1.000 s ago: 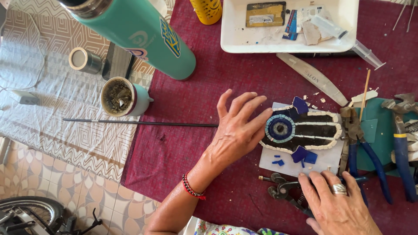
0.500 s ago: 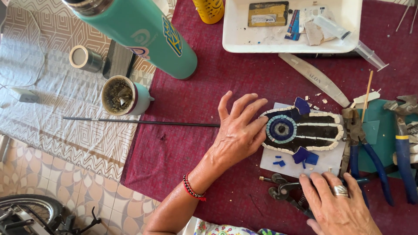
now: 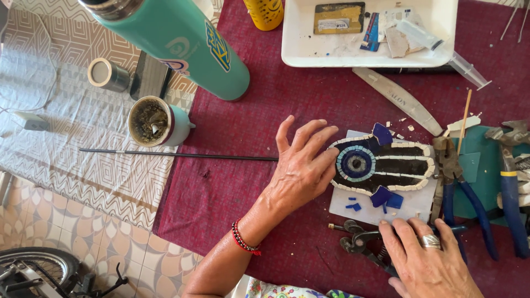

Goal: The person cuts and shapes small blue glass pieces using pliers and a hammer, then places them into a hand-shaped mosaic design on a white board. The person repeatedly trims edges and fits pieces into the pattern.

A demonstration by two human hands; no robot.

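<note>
My left hand (image 3: 302, 165) lies flat with fingers spread on the maroon cloth (image 3: 232, 182), its fingertips touching the left end of a hand-shaped mosaic piece (image 3: 386, 164) with a blue eye centre and a white tile border. The mosaic rests on a white sheet (image 3: 411, 201) with loose blue tile chips (image 3: 386, 197) beside it. My right hand (image 3: 428, 264), wearing a ring, rests palm down at the near edge, over a black metal cutting tool (image 3: 359, 241). Neither hand grips anything.
Blue-handled nippers (image 3: 466, 193) and more pliers (image 3: 510, 187) lie to the right. A teal bottle (image 3: 182, 44), a cup with a straw (image 3: 154, 121), a thin black rod (image 3: 176, 155), a tape roll (image 3: 106, 74) and a white tray (image 3: 309, 52) of scraps stand further back.
Both hands stay nearly still; my left hand's fingers have shifted slightly against the mosaic's left end.
</note>
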